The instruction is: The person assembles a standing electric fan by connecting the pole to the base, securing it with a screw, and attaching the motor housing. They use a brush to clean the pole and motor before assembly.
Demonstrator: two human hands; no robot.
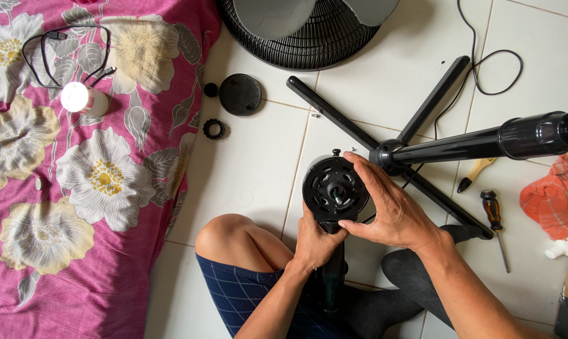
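A black fan motor housing (334, 187) with its shaft facing up is held upright above my lap. My left hand (316, 242) grips it from below, around its neck. My right hand (389, 207) wraps the housing's right side, fingers curled over the rim. Beside the housing, a black pole (485, 143) runs to the right from the hub of a cross-shaped black stand base (384, 135) lying on the white tile floor.
A fan grille with grey blades (309, 31) lies at the top. A round black cap (240, 94), small knob (210, 90) and ring nut (214, 129) sit on the tiles. A screwdriver (494, 220), brush (475, 174), orange cloth (557, 194), flowered pink bedsheet (77, 188) with a lit lamp (80, 98).
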